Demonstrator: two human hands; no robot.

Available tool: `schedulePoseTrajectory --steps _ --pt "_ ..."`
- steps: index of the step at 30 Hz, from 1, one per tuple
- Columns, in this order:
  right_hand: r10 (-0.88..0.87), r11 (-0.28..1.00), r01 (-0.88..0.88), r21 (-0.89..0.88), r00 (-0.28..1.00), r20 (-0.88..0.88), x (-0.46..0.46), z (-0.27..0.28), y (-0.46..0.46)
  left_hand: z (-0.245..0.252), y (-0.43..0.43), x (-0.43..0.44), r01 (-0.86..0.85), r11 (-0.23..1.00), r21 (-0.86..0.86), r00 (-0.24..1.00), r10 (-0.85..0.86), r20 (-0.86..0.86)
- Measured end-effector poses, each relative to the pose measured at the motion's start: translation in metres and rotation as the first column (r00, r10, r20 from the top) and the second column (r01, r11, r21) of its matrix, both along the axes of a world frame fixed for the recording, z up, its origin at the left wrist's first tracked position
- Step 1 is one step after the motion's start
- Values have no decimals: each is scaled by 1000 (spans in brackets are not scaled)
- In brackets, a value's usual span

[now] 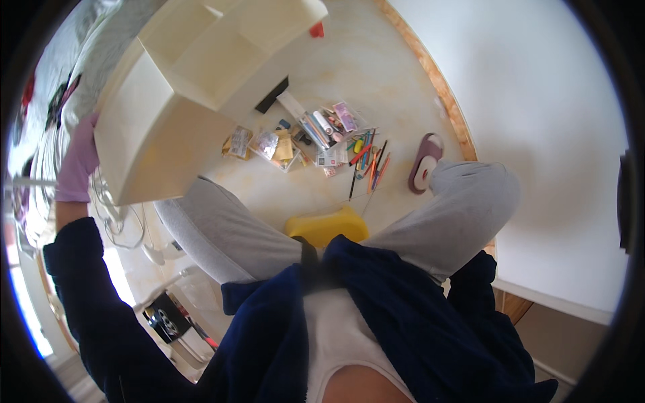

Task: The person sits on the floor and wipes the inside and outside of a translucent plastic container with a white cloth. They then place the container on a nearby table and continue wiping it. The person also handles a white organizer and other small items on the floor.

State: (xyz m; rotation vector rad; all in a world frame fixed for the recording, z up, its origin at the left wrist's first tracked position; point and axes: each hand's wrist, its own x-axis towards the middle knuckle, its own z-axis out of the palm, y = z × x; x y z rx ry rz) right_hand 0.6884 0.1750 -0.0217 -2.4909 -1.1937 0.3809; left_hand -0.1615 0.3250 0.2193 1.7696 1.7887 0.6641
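My left hand [79, 156], in a lilac glove, grips the side of a cream plastic organizer box [161, 146] with dividers inside. The box is tilted and held up at the upper left, above the floor. No contents show in the compartments that I can see. My right hand is out of view; only its dark blue sleeve [473, 277] shows beside my right thigh. On the floor before me lie several loose pencils and pens [373, 161], a clear case of stationery [327, 123] and a small clear tray [276, 151] of packets.
A yellow plastic stool [327, 226] is between my thighs. A purple-and-white slipper [426, 163] lies near my right knee. White cables [118, 226] trail at the left. A black strip [272, 94] lies behind the stationery, and a white panel [544, 151] stands at the right.
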Motion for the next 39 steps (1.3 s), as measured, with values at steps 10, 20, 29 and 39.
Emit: schedulePoseTrajectory --steps 10,20,29,39 --pt "-83 962 98 -257 994 69 30 -55 -92 -50 131 111 -111 903 -415 687 372 624" --pt "-225 885 410 218 789 -572 56 12 -90 -142 203 172 134 949 -287 707 111 698" --pt "-65 723 408 558 844 -533 3 210 89 -181 236 325 302 946 -120 953 -299 40" --pt "103 909 103 403 882 -459 -40 209 195 -317 328 404 101 968 -229 944 -166 -287"
